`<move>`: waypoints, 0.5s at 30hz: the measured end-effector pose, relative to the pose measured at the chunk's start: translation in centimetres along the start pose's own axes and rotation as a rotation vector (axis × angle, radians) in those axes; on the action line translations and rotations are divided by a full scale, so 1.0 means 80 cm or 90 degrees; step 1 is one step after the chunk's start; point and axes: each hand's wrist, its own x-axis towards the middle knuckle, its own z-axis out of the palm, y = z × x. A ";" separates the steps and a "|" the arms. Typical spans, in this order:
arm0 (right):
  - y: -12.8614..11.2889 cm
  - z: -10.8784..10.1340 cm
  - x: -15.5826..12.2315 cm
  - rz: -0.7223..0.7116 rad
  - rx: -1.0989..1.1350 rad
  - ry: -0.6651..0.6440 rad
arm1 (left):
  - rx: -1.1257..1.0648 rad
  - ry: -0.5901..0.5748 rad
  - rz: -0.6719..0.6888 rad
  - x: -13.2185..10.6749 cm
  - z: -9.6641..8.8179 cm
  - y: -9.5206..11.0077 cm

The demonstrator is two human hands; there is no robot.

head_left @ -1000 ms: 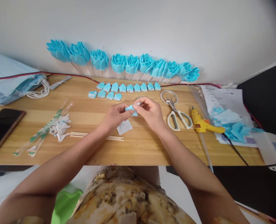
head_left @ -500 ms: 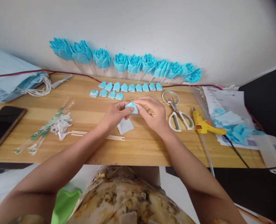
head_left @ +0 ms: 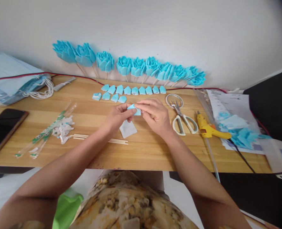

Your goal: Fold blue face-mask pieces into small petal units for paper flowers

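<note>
Both my hands meet over the middle of the wooden table (head_left: 145,152). My left hand (head_left: 117,117) and my right hand (head_left: 155,115) pinch one small folded blue paper piece (head_left: 134,109) between their fingertips, just above the tabletop. A small white paper square (head_left: 128,128) lies on the table right under the hands. Behind them lie two rows of several folded blue paper petals (head_left: 129,91). A row of several finished blue paper flowers (head_left: 129,65) on thin sticks leans against the white wall.
Scissors (head_left: 182,119), a ring of tape (head_left: 173,99) and a yellow glue gun (head_left: 209,129) lie right of my hands, then papers with blue scraps (head_left: 238,132). Wooden sticks (head_left: 95,138), plastic wrappers (head_left: 47,130), a dark phone (head_left: 2,130) and a stack of blue sheets (head_left: 9,81) lie to the left.
My hands stay on the blue piece, with the fingers shifting slightly on it. The view has drifted a little; nothing on the table has moved.
</note>
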 end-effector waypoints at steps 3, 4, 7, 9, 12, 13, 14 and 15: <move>0.005 0.000 -0.002 0.001 -0.012 -0.013 | -0.016 -0.011 0.007 0.000 -0.001 -0.002; 0.006 0.000 -0.003 -0.001 -0.013 -0.013 | -0.022 -0.015 0.011 0.000 -0.001 -0.002; 0.010 0.000 -0.004 -0.009 -0.007 -0.005 | -0.045 -0.027 0.016 0.001 -0.001 -0.002; 0.011 0.000 -0.004 -0.008 -0.003 -0.002 | -0.058 -0.029 0.014 0.002 -0.001 -0.003; 0.008 0.000 -0.003 -0.003 -0.004 -0.004 | -0.060 -0.022 0.006 0.003 -0.001 -0.005; 0.006 0.000 -0.003 -0.001 0.001 -0.003 | -0.055 -0.016 0.001 0.003 -0.001 -0.005; 0.004 -0.001 -0.003 0.008 0.013 -0.001 | -0.050 -0.008 -0.002 0.003 -0.001 -0.005; 0.001 -0.001 -0.002 0.030 0.032 0.004 | -0.044 0.000 -0.004 0.003 -0.001 -0.004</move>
